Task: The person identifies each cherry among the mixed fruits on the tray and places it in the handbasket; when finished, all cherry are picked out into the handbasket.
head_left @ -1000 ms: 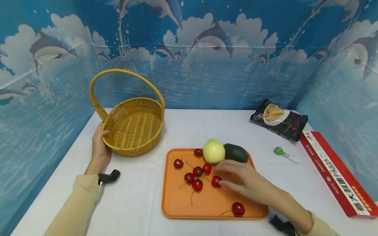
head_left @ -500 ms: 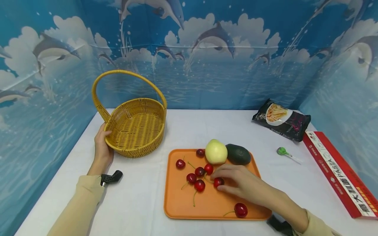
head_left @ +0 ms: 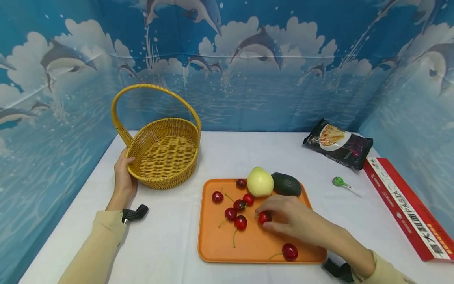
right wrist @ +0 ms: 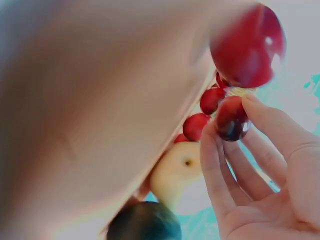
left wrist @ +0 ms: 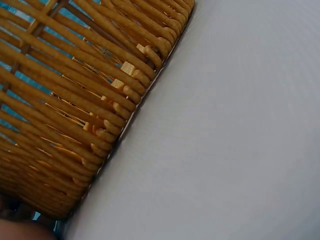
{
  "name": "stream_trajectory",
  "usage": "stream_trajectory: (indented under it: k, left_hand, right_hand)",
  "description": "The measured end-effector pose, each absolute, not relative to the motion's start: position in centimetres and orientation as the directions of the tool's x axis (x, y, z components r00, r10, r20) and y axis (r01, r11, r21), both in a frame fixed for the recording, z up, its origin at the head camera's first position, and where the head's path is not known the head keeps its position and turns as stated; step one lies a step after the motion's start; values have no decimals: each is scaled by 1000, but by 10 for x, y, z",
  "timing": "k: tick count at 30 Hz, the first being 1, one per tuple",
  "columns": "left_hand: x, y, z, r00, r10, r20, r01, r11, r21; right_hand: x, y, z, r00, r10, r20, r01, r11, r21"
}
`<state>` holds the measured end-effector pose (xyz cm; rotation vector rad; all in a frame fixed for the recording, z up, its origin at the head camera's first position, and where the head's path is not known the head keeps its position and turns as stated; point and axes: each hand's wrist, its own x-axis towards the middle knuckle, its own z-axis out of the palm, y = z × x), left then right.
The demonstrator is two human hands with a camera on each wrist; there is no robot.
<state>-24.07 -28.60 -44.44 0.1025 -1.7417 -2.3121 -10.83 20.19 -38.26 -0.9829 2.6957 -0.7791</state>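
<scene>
My left hand [head_left: 124,177] grips the left side of a yellow wicker basket [head_left: 161,183] with a tall arched handle. The basket's woven wall [left wrist: 75,100] fills the left of the left wrist view. With thumb and fingertips, my right hand [head_left: 292,219] pinches a dark red cherry [right wrist: 232,118], close over an orange tray [head_left: 216,248]. Several other cherries, some with green stems, lie on the tray left of this hand, such as a stemmed cherry [head_left: 240,223]. Another cherry [head_left: 289,252] lies near the tray's front edge, below the right hand.
A pale yellow-green round fruit [head_left: 260,182] and a dark green oval fruit [head_left: 286,185] sit at the tray's back right. Farther right are a black food packet [head_left: 337,144], a green lollipop [head_left: 339,181] and a long red pasta box [head_left: 408,209]. A dolphin-print curtain [head_left: 227,98] stands behind the table.
My right thumb and fingers have closed on the cherry, which has turned slightly between them. The left hand still holds the basket in place. The whole head view has shifted a little.
</scene>
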Motion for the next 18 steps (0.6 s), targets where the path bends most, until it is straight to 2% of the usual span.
stream_trajectory:
  k: [4, 8, 18]
  left_hand:
    - [-240, -283, -445, -971, -223, 85, 145, -265, 953]
    - [-239, -281, -445, -971, -220, 91, 149, -265, 953]
    - [-237, -275, -443, -959, -265, 104, 179, -277, 944]
  right_hand:
    - [-108, 202, -369, -794, -607, 28, -524, 661, -536]
    - [-111, 199, -356, -789, -610, 74, -552, 651, -521]
    - [-144, 161, -314, -715, -665, 216, -669, 563, -484]
